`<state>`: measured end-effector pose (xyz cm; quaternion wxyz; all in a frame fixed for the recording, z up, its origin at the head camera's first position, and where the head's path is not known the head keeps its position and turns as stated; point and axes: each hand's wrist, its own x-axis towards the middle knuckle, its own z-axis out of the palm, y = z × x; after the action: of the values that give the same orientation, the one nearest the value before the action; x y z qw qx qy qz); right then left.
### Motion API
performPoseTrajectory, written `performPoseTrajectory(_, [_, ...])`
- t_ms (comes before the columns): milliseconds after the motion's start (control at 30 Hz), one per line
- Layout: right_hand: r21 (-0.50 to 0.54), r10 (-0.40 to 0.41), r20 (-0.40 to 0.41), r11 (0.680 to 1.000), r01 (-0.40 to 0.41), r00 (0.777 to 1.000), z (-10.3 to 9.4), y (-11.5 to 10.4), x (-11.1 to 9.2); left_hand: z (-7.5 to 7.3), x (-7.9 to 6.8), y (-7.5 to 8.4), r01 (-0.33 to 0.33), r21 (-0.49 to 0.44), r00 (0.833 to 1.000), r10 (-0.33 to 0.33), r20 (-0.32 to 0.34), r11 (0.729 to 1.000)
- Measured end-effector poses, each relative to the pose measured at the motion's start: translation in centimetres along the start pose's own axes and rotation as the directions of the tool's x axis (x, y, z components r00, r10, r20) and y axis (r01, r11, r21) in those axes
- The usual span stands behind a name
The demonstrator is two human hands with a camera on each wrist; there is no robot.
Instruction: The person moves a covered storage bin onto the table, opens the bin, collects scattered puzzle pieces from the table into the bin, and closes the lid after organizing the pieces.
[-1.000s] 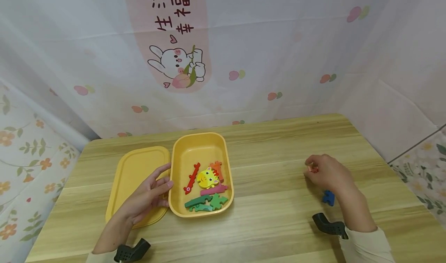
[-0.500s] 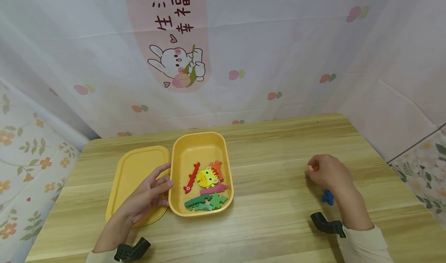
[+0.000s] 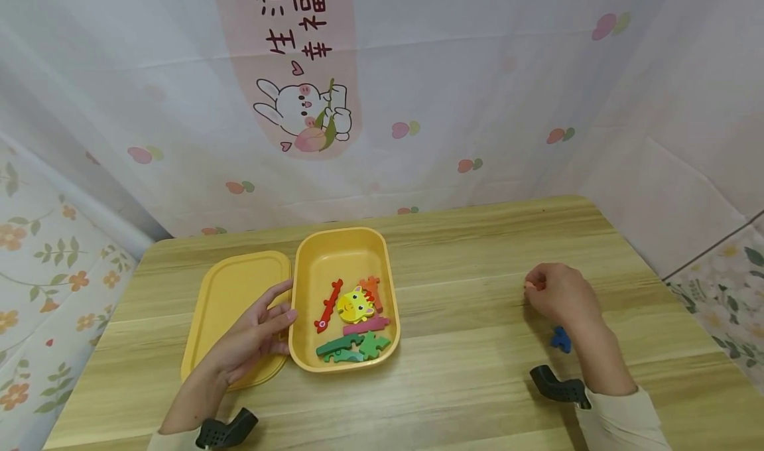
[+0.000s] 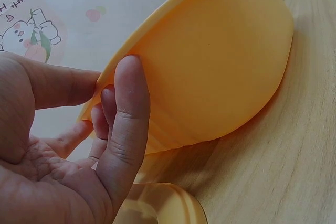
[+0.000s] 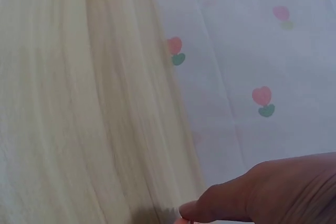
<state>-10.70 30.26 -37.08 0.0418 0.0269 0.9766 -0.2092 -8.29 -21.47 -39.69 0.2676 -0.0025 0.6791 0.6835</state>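
My left hand (image 3: 256,331) rests against the left side of a yellow plastic box (image 3: 304,365). In the left wrist view its fingers (image 4: 128,85) touch the outer wall and rim. Inside the box are a red puzzle piece (image 3: 329,305), a yellow animal-face piece (image 3: 352,306), an orange piece (image 3: 371,285), a pink piece (image 3: 365,325) and several green pieces (image 3: 374,345). At the right of the table, my right hand (image 3: 561,296) pinches a small salmon-coloured puzzle piece (image 3: 529,285), mostly hidden by the fingers. Beneath that wrist lies a blue puzzle piece (image 3: 561,339).
A yellow lid (image 3: 233,292) lies flat on the wooden table (image 3: 453,371), left of the box and partly under my left hand. Behind the table hangs a printed white curtain (image 3: 477,93). Black camera mounts (image 3: 558,386) sit on both wrists.
My right hand has turned slightly at its spot, and less of the salmon-coloured piece shows between its fingers. The left hand and the box stay put.
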Motion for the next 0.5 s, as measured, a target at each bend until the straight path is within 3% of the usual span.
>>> performPoseTrajectory(500, [0.124,0.016,-0.035,0.992,-0.012,0.999,0.0,-1.2,0.2,0.0,0.0,0.0,-0.011,-0.011,1.0,0.011,0.018,1.0])
